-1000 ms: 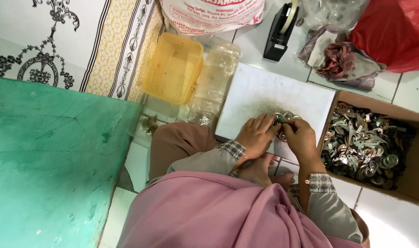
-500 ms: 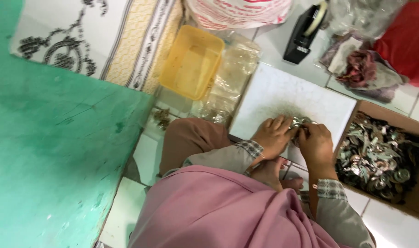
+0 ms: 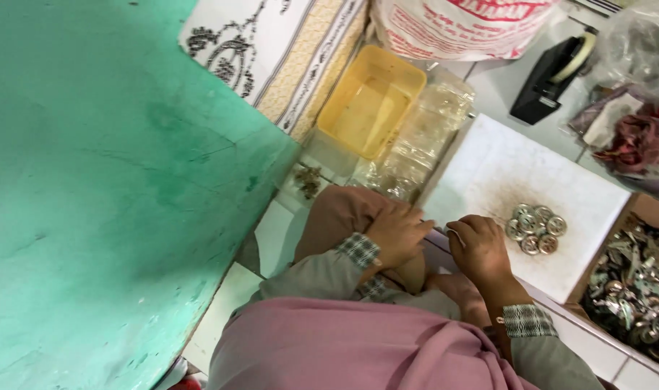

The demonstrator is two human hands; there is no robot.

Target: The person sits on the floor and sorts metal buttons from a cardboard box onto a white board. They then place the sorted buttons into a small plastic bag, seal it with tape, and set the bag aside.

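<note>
Beside the green wall (image 3: 91,180), a yellow tray (image 3: 371,101) and a clear plastic bag (image 3: 423,141) lie on the tiled floor. At the near edge of the white board (image 3: 488,162), the left hand (image 3: 398,235) rests with fingers loosely curled, holding nothing visible. Just beside it, the right hand (image 3: 480,245) is closed, pinching something small and unclear. A cluster of metal rings (image 3: 535,229) sits mid-board, beside the cardboard box of metal parts (image 3: 636,285).

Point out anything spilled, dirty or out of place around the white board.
The white board carries a brownish, rust-like smear just left of the cluster of metal rings. A small clump of dark debris lies on the floor tiles by the yellow tray. Nothing looks broken or tipped over.
</note>
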